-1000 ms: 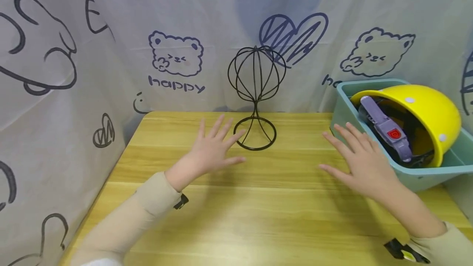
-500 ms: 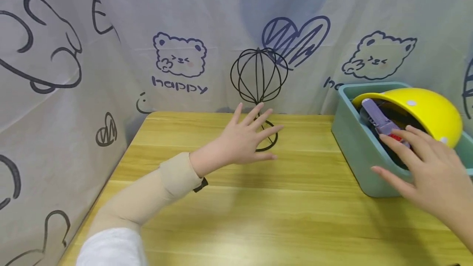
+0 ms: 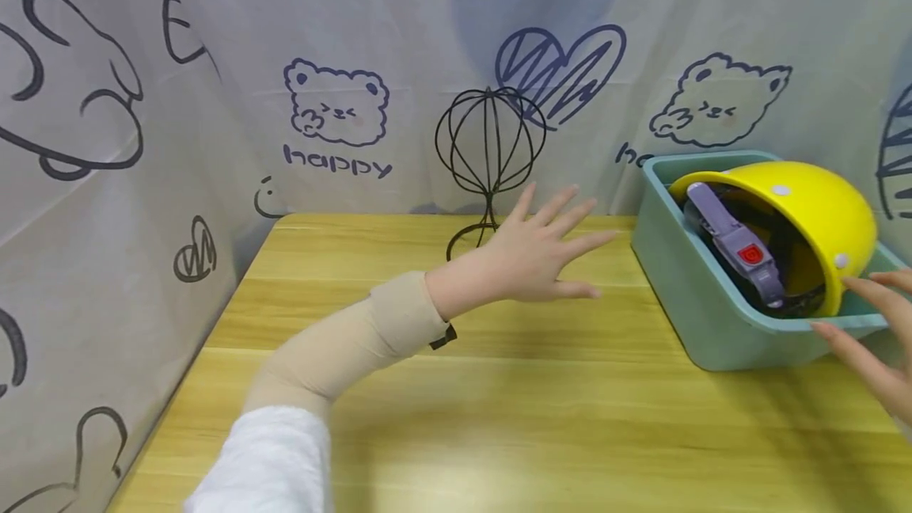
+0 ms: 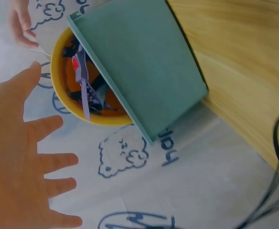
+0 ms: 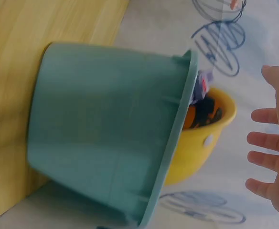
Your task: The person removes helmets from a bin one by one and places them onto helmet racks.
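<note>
Near the back right corner of the table (image 3: pixel 570 410), best cup the yellow helmet (image 3: pixel 819 200) evenly; your fingers (image 3: pixel 590 244) stand apart.

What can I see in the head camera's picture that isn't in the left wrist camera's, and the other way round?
Only the head view: the wire stand's whole rounded top, the beige sleeve and white sleeve, and the back of the left hand.

Only the left wrist view: that hand's palm.

Both: the teal bin with the yellow helmet in it, the purple strap with its red button, part of the right hand, and the wooden table.
</note>
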Tool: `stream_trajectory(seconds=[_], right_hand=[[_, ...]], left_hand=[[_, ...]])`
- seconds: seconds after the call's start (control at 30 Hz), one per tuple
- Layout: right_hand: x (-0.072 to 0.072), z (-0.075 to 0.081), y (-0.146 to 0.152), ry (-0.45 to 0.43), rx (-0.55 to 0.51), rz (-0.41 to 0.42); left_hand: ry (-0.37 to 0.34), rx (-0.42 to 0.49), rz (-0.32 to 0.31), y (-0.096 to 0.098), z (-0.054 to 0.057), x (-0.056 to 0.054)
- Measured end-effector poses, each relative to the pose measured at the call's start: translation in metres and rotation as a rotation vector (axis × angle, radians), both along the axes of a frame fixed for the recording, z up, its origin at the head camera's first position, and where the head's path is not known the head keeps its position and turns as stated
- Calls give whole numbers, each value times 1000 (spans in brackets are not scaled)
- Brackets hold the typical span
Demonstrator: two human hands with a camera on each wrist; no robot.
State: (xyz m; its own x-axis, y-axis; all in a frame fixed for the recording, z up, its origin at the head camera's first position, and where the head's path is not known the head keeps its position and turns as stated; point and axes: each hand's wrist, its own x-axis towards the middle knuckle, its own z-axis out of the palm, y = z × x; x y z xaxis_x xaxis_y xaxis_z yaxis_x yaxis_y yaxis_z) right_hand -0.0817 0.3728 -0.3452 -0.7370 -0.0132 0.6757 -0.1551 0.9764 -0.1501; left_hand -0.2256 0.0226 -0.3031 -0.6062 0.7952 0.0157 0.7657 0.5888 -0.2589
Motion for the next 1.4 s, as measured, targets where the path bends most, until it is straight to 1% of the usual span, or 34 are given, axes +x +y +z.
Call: stream_trajectory(seconds=[0.1,0.2,0.33,0.5,0.6,0.73,0.83,0.93,1.07,1.1,1.17,1.3,1.4], right_hand=[[1,-5,8,-32,-22,-34],[1,-6,15,-61,0,-60],[0,-7,20,-71,33,-68],[-3,-14,22,-56,12,-12],[-6,-19,25,-25,11,36],[-11,-25,31,8,74,71],[-15,-30,35,13,120,94],[-17,-33,40,9,154,104],[-16,-36,46,-19,168,115],[-16,-37,47,-23,163,125],[-16,-37,49,-65,163,117],[-17,-35,50,-152,195,72],[-18,-35,49,-166,217,60]], left_hand=[[10,-1,-14,16,1,-4],[30,6,-23,32,2,-7],[50,30,-31,52,6,-10],[54,73,-50,72,8,-12],[82,95,-74,80,7,-13],[125,131,-92,91,5,-16],[121,138,-81,101,4,-17],[91,123,-69,112,4,-17],[74,101,-60,126,5,-16],[79,99,-60,129,5,-17],[98,102,-66,133,5,-18],[137,122,-94,141,2,-21],[156,131,-111,147,-2,-25]])
